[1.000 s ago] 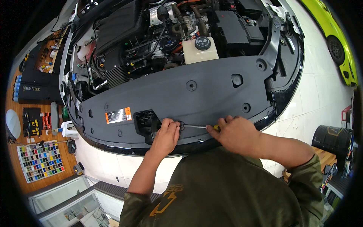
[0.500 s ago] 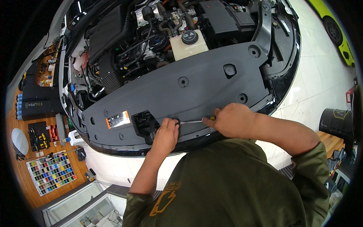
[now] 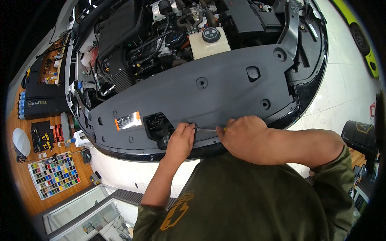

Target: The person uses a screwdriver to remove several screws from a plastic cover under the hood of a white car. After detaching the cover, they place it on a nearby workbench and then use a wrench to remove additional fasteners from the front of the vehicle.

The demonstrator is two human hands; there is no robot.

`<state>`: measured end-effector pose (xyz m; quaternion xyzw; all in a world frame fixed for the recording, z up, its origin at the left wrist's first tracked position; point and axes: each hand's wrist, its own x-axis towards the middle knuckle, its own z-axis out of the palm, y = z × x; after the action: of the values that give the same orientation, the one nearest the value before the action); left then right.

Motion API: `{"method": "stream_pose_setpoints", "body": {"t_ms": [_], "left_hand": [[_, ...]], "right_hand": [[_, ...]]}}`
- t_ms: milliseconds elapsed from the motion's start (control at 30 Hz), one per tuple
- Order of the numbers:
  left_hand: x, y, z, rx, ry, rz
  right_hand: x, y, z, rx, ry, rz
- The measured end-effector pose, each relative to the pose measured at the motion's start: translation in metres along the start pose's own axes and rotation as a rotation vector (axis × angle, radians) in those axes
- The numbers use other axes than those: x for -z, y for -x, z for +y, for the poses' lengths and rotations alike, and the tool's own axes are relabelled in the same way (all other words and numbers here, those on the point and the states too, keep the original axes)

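Observation:
My left hand (image 3: pixel 180 140) rests on the dark plastic front cover (image 3: pixel 225 88) of an open car bonnet, just right of a recessed latch opening (image 3: pixel 157 128). Its fingers are curled together beside a small dark round fastener (image 3: pixel 195 126); whether they grip it is hidden. My right hand (image 3: pixel 245 136) is closed round a screwdriver (image 3: pixel 207 129), whose yellow handle barely shows under the fingers. The thin metal shaft points left to the fastener at my left fingertips; the tip's exact contact is too small to tell.
Beyond the cover is the engine bay with a cream reservoir (image 3: pixel 209 44). At left are a wooden bench (image 3: pixel 34 184) with tools and a grid of colour samples (image 3: pixel 54 174). A green car (image 3: pixel 368 48) and black drum (image 3: pixel 354 134) stand right, on pale floor tiles.
Both hands remain at the same fastener. My right hand and forearm have shifted and turned slightly, covering more of the yellow handle. The whole view has shifted a little with head movement.

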<state>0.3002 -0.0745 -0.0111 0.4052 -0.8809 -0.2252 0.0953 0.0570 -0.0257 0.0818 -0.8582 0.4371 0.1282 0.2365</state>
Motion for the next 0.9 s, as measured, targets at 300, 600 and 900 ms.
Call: {"method": "stream_pose_setpoints", "body": {"t_ms": [300, 600, 900], "left_hand": [[-0.006, 0.005, -0.004, -0.023, 0.013, 0.05], [-0.005, 0.003, -0.007, -0.047, 0.018, 0.081], [-0.006, 0.009, -0.001, 0.047, 0.04, 0.108]], "right_hand": [[-0.057, 0.02, -0.029, -0.208, -0.188, 0.152], [-0.029, 0.003, -0.024, -0.149, 0.095, 0.217], [-0.019, -0.028, 0.068, 0.179, -0.053, 0.088]]}}
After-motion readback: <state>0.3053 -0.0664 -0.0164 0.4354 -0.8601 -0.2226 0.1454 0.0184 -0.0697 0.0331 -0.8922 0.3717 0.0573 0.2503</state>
